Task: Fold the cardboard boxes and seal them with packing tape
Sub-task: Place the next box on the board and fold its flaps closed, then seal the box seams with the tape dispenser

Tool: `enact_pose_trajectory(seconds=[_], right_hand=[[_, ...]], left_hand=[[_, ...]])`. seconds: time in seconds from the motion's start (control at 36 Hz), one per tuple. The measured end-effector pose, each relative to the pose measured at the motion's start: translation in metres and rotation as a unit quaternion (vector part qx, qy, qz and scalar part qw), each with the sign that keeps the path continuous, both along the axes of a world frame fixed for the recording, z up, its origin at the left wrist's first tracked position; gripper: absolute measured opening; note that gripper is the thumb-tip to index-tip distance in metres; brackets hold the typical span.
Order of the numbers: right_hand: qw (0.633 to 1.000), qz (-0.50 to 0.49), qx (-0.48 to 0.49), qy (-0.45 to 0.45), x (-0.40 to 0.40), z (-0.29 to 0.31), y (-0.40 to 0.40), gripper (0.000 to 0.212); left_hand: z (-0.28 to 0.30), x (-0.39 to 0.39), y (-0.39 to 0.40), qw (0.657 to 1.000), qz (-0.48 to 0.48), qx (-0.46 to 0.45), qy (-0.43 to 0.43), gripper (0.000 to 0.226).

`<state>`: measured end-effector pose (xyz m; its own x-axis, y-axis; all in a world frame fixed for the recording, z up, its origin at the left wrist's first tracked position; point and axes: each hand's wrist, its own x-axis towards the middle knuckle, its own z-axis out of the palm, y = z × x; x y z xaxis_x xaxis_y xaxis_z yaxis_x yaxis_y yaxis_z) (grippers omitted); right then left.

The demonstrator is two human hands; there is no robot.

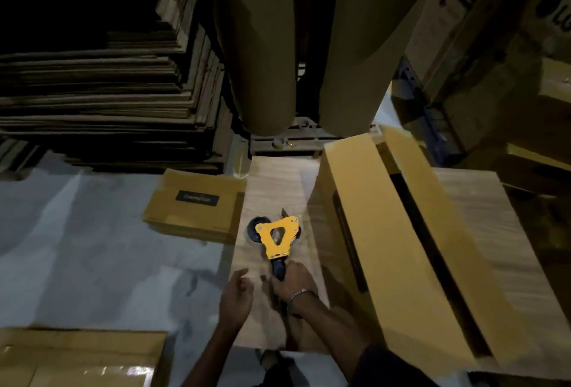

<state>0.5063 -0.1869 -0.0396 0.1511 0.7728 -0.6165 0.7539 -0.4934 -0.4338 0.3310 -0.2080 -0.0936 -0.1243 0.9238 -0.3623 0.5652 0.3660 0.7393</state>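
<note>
we take the pale wood-grain board (278, 188) lying on the grey floor as our landmark. the yellow metal tape dispenser with a black handle (277, 237) lies flat near the middle of that board, its roll end pointing away from the person. the right hand (292, 281) has its fingers curled around the black handle at the near end; in our judgement this is a pick-up grip, taken ahead of sealing. the left hand (236, 292) hovers just left of the handle over the board's near edge, fingers loosely spread and holding nothing, probably ready to steady a flap.

the tall yellow-brown cardboard box (392, 250) stands on the board's right side, just beside the dispenser. it looks erected, and a long dark gap runs along its upper face between two flaps, so we judge the seam not yet taped. motion blur softens its edges and we cannot read its side printing.

off the board's left edge, touching it, lies a flat stack of folded brown cartons with a black label (197, 205). beyond the board's far-left corner rises a tall pile of flattened cardboard sheets (108, 93).
</note>
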Motion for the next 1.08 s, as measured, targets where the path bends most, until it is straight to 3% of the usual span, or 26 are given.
enact_pose_trajectory(seconds=[0.17,0.28,0.42,0.47,0.53,0.67,0.75,0.83,0.92,0.97,1.08], right_hand=[[0.994,-0.112,-0.015,-0.003,-0.028,-0.035,0.01,0.086],[0.988,-0.153,-0.006,0.016,-0.037,-0.037,0.015,0.074],[0.979,-0.199,0.031,0.024,-0.042,-0.017,0.021,0.067],[0.979,-0.199,0.026,0.041,-0.038,0.006,0.023,0.064],[0.977,-0.202,0.017,0.065,-0.032,0.033,0.024,0.051],[0.974,-0.19,0.016,0.124,-0.004,0.082,0.019,0.044],[0.968,-0.199,0.03,0.15,0.017,0.101,0.006,0.028],[0.958,-0.218,0.05,0.177,0.041,0.124,-0.012,0.009],[0.946,-0.224,0.073,0.224,0.071,0.156,-0.032,0.019],[0.937,-0.231,0.089,0.247,0.095,0.173,-0.048,0.008],[0.91,-0.249,0.123,0.306,0.143,0.192,-0.08,0.011]], left_hand=[[-0.008,-0.034,0.021,0.993,-0.086,-0.083,-0.018,0.02],[-0.006,-0.036,0.042,0.986,-0.108,-0.123,-0.043,0.019],[-0.037,-0.033,0.063,0.976,-0.076,-0.188,-0.087,0.037],[-0.041,-0.027,0.069,0.973,-0.067,-0.192,-0.108,0.028],[-0.007,-0.012,0.074,0.961,-0.013,-0.225,-0.161,0.019],[0.053,0.023,0.087,0.857,0.079,-0.369,-0.35,0.047],[0.087,0.038,0.095,0.805,0.098,-0.351,-0.469,0.059],[0.119,0.056,0.098,0.758,0.076,-0.346,-0.547,0.051],[0.13,0.072,0.104,0.712,0.14,-0.367,-0.582,0.055],[0.146,0.09,0.108,0.733,0.19,-0.373,-0.536,0.044],[0.18,0.138,0.101,0.787,0.106,-0.349,-0.497,0.028]])
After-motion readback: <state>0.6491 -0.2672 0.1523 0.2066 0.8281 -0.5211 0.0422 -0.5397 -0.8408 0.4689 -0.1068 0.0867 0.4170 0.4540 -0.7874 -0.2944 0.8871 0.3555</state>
